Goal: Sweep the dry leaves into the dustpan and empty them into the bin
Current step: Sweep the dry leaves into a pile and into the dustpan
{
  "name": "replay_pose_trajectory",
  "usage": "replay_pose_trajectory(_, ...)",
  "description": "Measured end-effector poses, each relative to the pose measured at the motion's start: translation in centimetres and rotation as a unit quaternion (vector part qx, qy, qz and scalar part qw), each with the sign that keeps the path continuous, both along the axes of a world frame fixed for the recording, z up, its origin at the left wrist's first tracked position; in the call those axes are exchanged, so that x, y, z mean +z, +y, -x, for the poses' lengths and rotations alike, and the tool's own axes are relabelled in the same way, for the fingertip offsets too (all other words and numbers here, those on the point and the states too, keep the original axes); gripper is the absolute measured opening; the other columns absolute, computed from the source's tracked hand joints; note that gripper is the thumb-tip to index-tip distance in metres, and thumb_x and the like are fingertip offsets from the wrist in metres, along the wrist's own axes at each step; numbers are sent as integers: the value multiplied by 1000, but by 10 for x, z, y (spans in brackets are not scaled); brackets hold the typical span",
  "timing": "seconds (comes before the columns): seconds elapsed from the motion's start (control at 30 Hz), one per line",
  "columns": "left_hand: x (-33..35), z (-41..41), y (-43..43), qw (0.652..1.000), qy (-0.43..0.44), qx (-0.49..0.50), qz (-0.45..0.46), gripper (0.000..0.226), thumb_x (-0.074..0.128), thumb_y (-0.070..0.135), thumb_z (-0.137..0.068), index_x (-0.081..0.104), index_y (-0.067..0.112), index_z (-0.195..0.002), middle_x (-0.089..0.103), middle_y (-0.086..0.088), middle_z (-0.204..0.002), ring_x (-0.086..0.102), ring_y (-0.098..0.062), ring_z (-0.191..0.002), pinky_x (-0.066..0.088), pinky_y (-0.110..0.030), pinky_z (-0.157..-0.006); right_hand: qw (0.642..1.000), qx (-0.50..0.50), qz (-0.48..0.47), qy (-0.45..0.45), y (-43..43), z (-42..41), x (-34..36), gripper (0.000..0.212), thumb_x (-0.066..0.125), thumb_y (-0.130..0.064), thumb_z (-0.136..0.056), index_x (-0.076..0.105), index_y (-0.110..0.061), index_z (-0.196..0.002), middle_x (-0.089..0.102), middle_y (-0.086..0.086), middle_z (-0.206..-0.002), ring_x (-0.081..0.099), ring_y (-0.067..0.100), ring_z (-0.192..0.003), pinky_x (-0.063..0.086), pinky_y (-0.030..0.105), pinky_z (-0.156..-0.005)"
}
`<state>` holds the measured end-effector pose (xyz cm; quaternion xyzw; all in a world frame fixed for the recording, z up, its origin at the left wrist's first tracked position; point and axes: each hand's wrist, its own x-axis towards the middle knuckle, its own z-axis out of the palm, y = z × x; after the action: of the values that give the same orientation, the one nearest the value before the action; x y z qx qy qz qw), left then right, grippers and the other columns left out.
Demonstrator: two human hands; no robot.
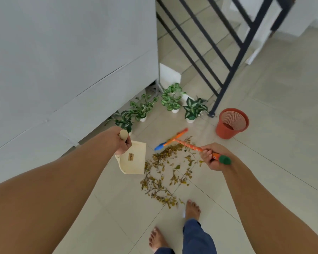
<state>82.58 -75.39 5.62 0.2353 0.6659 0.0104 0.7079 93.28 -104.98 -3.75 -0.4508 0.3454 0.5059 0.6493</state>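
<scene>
Dry yellow-brown leaves and twigs lie scattered on the pale floor tiles in front of my bare feet. My left hand grips the wooden handle of a cream dustpan, held just left of the leaf pile with its mouth toward the leaves. My right hand is closed around the orange handle of a small broom with a green end cap. Its orange and blue head sits at the far edge of the pile. A red-orange bin stands beyond, to the right.
Several small potted plants in white pots line the floor along a grey wall on the left. A black stair railing comes down to a post beside the bin. Open tiles stretch to the right.
</scene>
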Motion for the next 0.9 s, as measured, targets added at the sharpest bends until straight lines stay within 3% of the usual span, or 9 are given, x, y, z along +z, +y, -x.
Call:
replay_pose_trajectory(0.13, 4, -10, -18, 1000, -6, -26, 5, 14, 52, 3, -98, 45, 10, -88, 49, -5, -76, 45, -10, -53, 38, -11, -36, 969, 163, 152, -110, -25, 1, 27, 8, 46, -8, -95, 53, -5, -94, 47, -2, -53, 37, 2, -31, 31, 14, -26)
replay_pose_trajectory(0.27, 8, -15, -32, 999, -18, -34, 18, 13, 50, 2, -97, 44, 10, -90, 48, -5, -78, 44, -9, -53, 38, -13, -38, 877, 303, 286, -239, -46, -5, 38, 3, 56, 0, -85, 58, 2, -85, 61, 9, -53, 47, 9, -35, 39, 18, -36)
replay_pose_trajectory(0.37, 8, -13, -39, 999, -24, -24, 23, 14, 47, -1, -97, 44, 10, -88, 48, -8, -78, 43, -9, -53, 39, -17, -41, 816, 372, 338, -286, -50, -16, 25, 4, 58, 1, -82, 58, 4, -83, 64, 14, -61, 56, 17, -45, 49, 27, -48)
replay_pose_trajectory(0.43, 8, -12, -43, 999, -22, -23, 24, 14, 46, -2, -97, 45, 8, -87, 48, -9, -76, 43, -9, -53, 39, -18, -41, 750, 444, 379, -311, -47, -25, 18, 7, 56, -3, -83, 61, 0, -78, 66, 10, -62, 60, 18, -51, 51, 30, -55)
replay_pose_trajectory(0.53, 7, -13, -51, 999, -17, -17, 25, 14, 47, -1, -98, 45, 7, -87, 48, -8, -75, 44, -10, -52, 40, -17, -40, 628, 566, 424, -326, -40, -34, 11, 14, 54, -5, -79, 58, -9, -67, 62, 4, -64, 57, 16, -56, 46, 27, -53)
replay_pose_trajectory(0.6, 6, -15, -57, 1000, -10, -14, 24, 16, 49, 1, -99, 45, 7, -85, 47, -7, -73, 43, -10, -51, 39, -16, -39, 588, 604, 428, -326, -39, -38, 7, 14, 55, -4, -79, 56, -9, -66, 57, 4, -68, 53, 15, -56, 43, 27, -54)
replay_pose_trajectory(0.7, 3, -22, -71, 1000, 6, -4, 18, 18, 52, 2, -99, 45, 8, -83, 46, -6, -71, 42, -9, -48, 39, -16, -38, 578, 642, 395, -312, -46, -40, 4, 24, 57, -8, -88, 55, -8, -64, 57, 3, -64, 52, 12, -50, 44, 25, -55)
replay_pose_trajectory(0.83, -2, -32, -92, 1000, 18, 1, 14, 20, 55, 5, -100, 45, 9, -83, 46, -5, -72, 42, -8, -49, 37, -12, -35, 633, 622, 359, -289, -70, -32, 16, 19, 56, -7, -88, 56, -6, -69, 58, 2, -46, 52, 11, -37, 43, 22, -48)
replay_pose_trajectory(0.9, -4, -36, -103, 1000, 20, -1, 9, 16, 56, 8, -101, 46, 9, -88, 47, -5, -73, 43, -8, -50, 37, -11, -34, 642, 619, 348, -289, -83, -28, 25, 18, 56, -8, -89, 54, -4, -72, 57, 3, -42, 49, 9, -30, 40, 20, -43)
